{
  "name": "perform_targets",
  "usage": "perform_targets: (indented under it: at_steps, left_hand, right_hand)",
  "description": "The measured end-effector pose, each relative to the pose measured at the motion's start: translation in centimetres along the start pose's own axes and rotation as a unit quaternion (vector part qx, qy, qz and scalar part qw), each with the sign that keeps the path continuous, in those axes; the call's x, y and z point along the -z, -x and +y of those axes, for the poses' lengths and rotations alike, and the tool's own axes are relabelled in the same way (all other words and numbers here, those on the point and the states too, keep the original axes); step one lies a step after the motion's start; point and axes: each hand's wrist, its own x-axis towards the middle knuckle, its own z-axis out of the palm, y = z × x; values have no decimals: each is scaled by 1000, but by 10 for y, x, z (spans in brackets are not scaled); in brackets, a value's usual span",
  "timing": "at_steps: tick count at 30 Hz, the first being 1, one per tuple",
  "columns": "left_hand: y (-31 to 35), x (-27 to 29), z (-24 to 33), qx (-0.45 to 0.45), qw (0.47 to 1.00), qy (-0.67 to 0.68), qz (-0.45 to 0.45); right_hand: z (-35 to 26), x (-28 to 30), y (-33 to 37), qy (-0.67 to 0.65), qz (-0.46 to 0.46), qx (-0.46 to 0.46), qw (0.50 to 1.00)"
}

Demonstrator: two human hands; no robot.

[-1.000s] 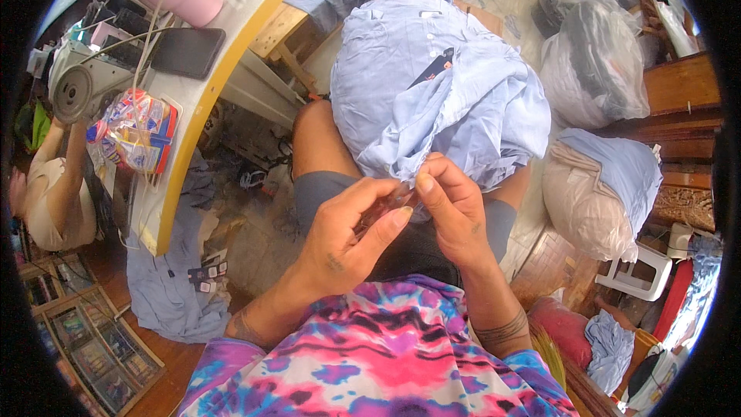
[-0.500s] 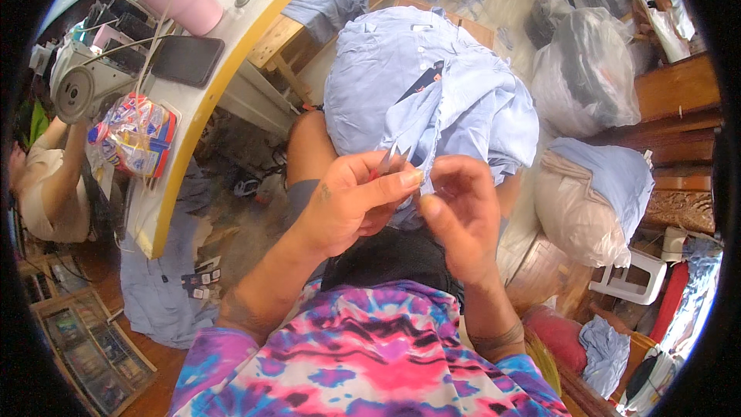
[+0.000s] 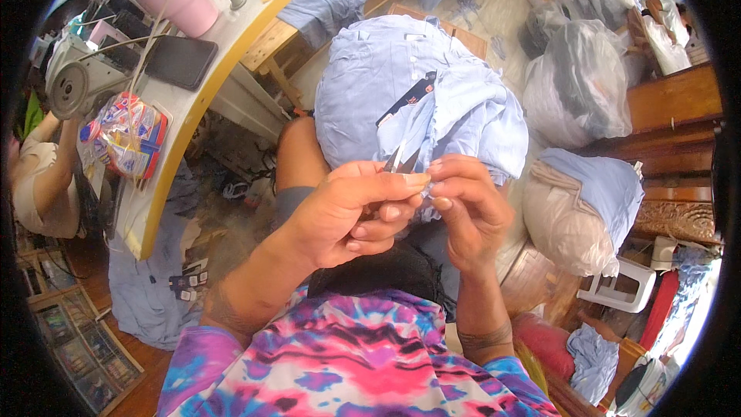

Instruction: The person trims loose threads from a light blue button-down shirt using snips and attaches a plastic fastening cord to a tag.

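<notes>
Head view, left hand (image 3: 340,216): grip closed around scissors (image 3: 394,160), blades spread, pointing away from the body.
Right hand (image 3: 471,208): grip pinching an edge of the light-blue garment (image 3: 359,69) between thumb and fingers.
Garment: heaped before the lap, dark tag (image 3: 407,99) lying on top.
Blades: best kept clear of fingertips and folds, edge held taut.
Counts: hands, two; scissors, one pair; garment in hand, one; dark tag, one; phone (image 3: 181,60) on counter (image 3: 231,35), one.

Garment workshop, sewing machine (image 3: 69,90); blue garments (image 3: 359,81), stuffed plastic bags (image 3: 579,89)
</notes>
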Motion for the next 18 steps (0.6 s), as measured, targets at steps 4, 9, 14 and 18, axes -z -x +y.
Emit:
perform_targets:
  at_steps: [4,9,14,18]
  left_hand:
    - [-8,2,5,-23,999,-25,33]
    - [-15,9,-5,-228,930,-243,156]
    - [-31,27,-6,-323,865,-340,180]
    - [-34,36,10,-259,891,-321,189]
  right_hand:
    - [16,-13,5,-161,77,-160,971]
    - [26,-35,0,-260,164,-306,901]
    - [37,-40,-3,-267,143,-364,881]
    - [46,-38,-3,-274,133,-399,865]
